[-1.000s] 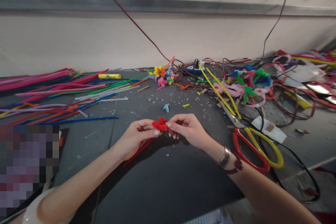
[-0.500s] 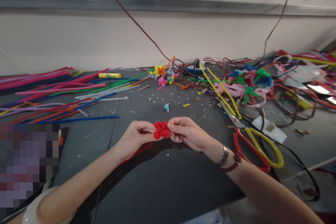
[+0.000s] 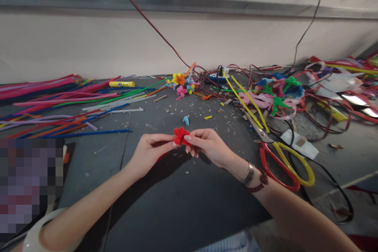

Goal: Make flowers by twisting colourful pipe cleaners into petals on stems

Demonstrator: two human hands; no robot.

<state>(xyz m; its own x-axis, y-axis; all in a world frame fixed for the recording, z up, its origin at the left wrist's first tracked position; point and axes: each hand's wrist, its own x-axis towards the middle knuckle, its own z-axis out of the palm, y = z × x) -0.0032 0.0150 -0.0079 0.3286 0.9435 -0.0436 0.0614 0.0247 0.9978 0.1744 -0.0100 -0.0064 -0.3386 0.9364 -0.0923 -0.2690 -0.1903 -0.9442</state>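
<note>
A red pipe-cleaner flower (image 3: 178,135) is pinched between both hands above the dark table. My left hand (image 3: 150,150) grips it from the left, thumb and forefinger pressed together. On the other side, my right hand (image 3: 209,144) has its thumb over the right petals, with the other fingers curled behind. Part of the flower's underside is hidden by the fingers. Just beyond lies a small light-blue scrap (image 3: 186,120), with a short yellow piece (image 3: 208,117) to its right.
Scissors (image 3: 267,138) with red and yellow handles lie right of my right hand. Loose pipe cleaners (image 3: 67,100) and a yellow tube (image 3: 122,84) fill the left back. Finished flowers (image 3: 180,82), tangled cables (image 3: 203,75) and a colourful fuzzy bundle (image 3: 277,92) sit along the wall.
The flower has risen slightly and turned in the fingers. My right thumb has come over its petals, while my left hand has tilted a little. The view has shifted slightly.
</note>
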